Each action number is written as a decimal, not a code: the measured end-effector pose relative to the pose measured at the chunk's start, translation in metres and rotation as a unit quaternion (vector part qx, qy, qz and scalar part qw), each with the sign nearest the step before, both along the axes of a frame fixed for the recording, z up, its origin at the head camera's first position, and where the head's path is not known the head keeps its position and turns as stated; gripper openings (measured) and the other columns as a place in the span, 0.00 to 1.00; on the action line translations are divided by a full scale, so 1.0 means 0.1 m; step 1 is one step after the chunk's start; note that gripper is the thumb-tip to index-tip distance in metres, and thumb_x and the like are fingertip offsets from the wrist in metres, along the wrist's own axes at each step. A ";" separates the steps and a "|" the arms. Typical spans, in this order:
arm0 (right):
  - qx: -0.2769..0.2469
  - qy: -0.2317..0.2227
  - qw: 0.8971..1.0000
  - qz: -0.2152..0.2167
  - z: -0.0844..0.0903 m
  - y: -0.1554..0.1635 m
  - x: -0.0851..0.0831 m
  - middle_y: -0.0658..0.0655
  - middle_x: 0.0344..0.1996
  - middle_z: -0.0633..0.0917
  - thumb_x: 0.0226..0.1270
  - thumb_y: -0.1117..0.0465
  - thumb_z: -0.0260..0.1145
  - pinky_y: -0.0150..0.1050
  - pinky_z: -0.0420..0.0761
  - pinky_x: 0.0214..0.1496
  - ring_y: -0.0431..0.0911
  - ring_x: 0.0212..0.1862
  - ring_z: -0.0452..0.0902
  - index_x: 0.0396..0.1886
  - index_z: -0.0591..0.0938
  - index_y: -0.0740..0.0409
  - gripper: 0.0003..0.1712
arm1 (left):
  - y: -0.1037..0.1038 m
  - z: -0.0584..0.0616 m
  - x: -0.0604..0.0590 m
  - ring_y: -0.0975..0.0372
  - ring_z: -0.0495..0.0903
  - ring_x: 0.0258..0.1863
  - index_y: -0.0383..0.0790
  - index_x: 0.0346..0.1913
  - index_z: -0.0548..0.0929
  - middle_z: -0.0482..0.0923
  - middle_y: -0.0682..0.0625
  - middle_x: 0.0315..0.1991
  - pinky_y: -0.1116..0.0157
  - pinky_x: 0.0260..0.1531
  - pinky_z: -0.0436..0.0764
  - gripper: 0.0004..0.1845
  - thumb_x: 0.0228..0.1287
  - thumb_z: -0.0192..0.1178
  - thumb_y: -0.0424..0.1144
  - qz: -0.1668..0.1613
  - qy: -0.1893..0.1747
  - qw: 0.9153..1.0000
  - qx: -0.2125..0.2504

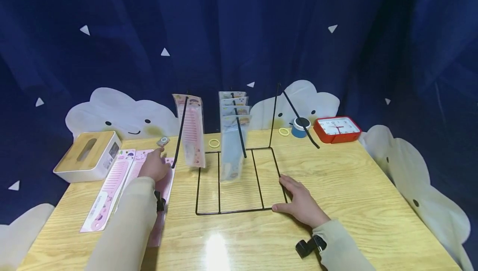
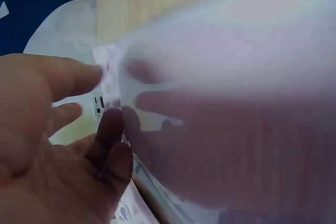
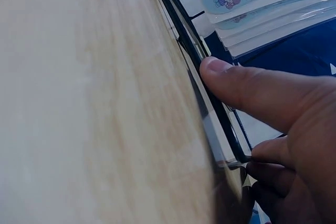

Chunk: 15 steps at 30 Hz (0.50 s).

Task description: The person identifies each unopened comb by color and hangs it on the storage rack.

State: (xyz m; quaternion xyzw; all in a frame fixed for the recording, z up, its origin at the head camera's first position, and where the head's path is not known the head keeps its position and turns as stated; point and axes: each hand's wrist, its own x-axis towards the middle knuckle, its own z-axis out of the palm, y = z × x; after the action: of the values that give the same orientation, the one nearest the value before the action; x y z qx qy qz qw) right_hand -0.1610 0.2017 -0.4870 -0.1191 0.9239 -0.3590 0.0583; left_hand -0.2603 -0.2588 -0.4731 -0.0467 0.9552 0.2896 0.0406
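Head view: three flat packets of pink combs (image 1: 110,192) lie side by side at the left of the pale wood worktop (image 1: 366,204), printed in white and pink; in the leftmost the fine teeth and the round handle end are plain. The left grip (image 1: 154,167) reaches across the upper part of the other two. A black wire rack (image 1: 246,210) stands to their right, with a ladder-like base and sloping arms. From its left arm hangs one clear-sleeved pink comb (image 1: 192,132); from its middle arm, overlapping blue packets (image 1: 232,150) with pale printed headers. The right grip (image 1: 300,202) has thumb and fingers spread across the near right corner of the base.

Left wrist view: a glossy, translucent pink packet (image 2: 252,145) fills the right side, its surface blurred. The fingertips meet its edge, the thumb apart; whether they pinch it cannot be told.

Right wrist view: the thumb rests on a black bar, the fingers near its end; behind, stacked blue headers bear a small cartoon figure.
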 end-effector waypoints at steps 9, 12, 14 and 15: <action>0.013 -0.002 1.000 -0.004 0.00 0.02 -0.02 0.64 0.76 0.62 0.51 0.42 0.79 0.66 0.59 0.71 0.66 0.75 0.53 0.76 0.64 0.65 0.58 | 0.07 0.16 0.26 0.56 0.76 0.30 0.34 0.40 0.83 0.81 0.46 0.31 0.60 0.31 0.75 0.09 0.60 0.69 0.35 -0.041 -0.048 0.998 -0.031; 0.015 -0.003 1.000 -0.001 -0.01 0.00 -0.02 0.64 0.76 0.62 0.52 0.42 0.79 0.66 0.58 0.71 0.66 0.75 0.53 0.76 0.64 0.65 0.58 | 0.08 0.28 0.41 0.57 0.74 0.30 0.39 0.35 0.82 0.79 0.49 0.30 0.62 0.30 0.72 0.03 0.62 0.67 0.33 -0.063 -0.039 0.997 -0.013; 0.016 -0.006 1.000 -0.001 0.00 0.00 -0.02 0.64 0.76 0.61 0.52 0.42 0.79 0.66 0.58 0.71 0.65 0.76 0.53 0.76 0.63 0.64 0.59 | 0.09 0.37 0.50 0.57 0.74 0.32 0.40 0.37 0.83 0.81 0.49 0.33 0.61 0.33 0.73 0.01 0.64 0.65 0.33 -0.076 -0.006 0.997 -0.003; 0.015 -0.007 1.000 -0.001 0.00 0.00 -0.02 0.64 0.76 0.61 0.52 0.42 0.79 0.66 0.58 0.71 0.65 0.76 0.53 0.76 0.63 0.64 0.59 | 0.10 0.43 0.56 0.57 0.75 0.33 0.41 0.38 0.84 0.82 0.49 0.35 0.61 0.34 0.73 0.01 0.66 0.64 0.33 -0.080 0.012 0.997 0.003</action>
State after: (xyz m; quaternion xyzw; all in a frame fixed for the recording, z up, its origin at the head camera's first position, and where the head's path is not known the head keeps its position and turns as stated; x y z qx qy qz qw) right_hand -0.1631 0.2018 -0.4872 -0.1149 0.9288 -0.3460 0.0663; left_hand -0.2045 -0.2485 -0.4305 0.0332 0.9552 0.2893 0.0519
